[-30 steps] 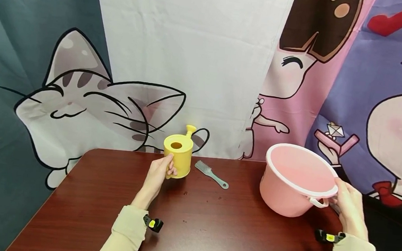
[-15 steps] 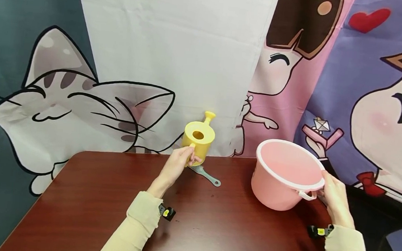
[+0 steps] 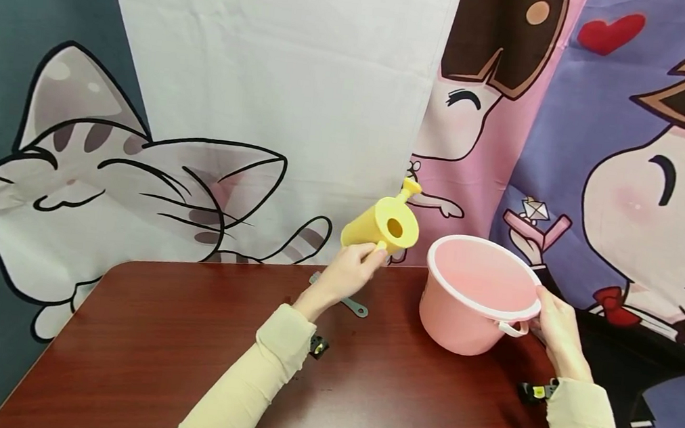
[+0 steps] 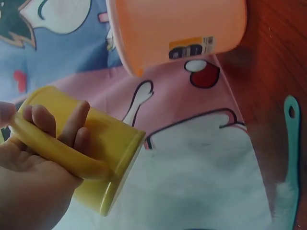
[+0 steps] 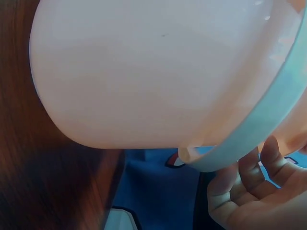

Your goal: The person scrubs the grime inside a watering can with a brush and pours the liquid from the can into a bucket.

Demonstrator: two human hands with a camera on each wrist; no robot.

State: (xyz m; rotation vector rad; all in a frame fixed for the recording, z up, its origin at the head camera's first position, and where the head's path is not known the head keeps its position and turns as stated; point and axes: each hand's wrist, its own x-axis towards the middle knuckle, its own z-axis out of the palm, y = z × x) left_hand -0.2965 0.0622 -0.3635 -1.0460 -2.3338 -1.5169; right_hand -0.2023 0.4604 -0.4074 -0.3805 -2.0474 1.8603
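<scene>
A yellow watering can [image 3: 366,228] is raised above the back of the table, tipped to the right, its spout pointing up and right. My left hand [image 3: 343,275] grips its handle [image 4: 57,148], the fingers curled through the loop in the left wrist view. To the right, a pink bucket [image 3: 455,326] with a white rim stands on the table, slightly tilted. My right hand [image 3: 558,331] holds its right edge; in the right wrist view the fingers [image 5: 249,172] curl under the pale rim [image 5: 268,110]. A green-grey brush [image 3: 355,307] lies partly hidden behind my left hand.
The dark red-brown table [image 3: 184,350] ends at a cloth backdrop [image 3: 282,66] printed with cartoon figures. The brush's handle [image 4: 292,124] and pale bristles [image 4: 285,196] show at the right side of the left wrist view.
My left hand has lifted the watering can off the table, carried it right towards the bucket and tipped it. The head view has turned right. My right hand has kept hold of the bucket.
</scene>
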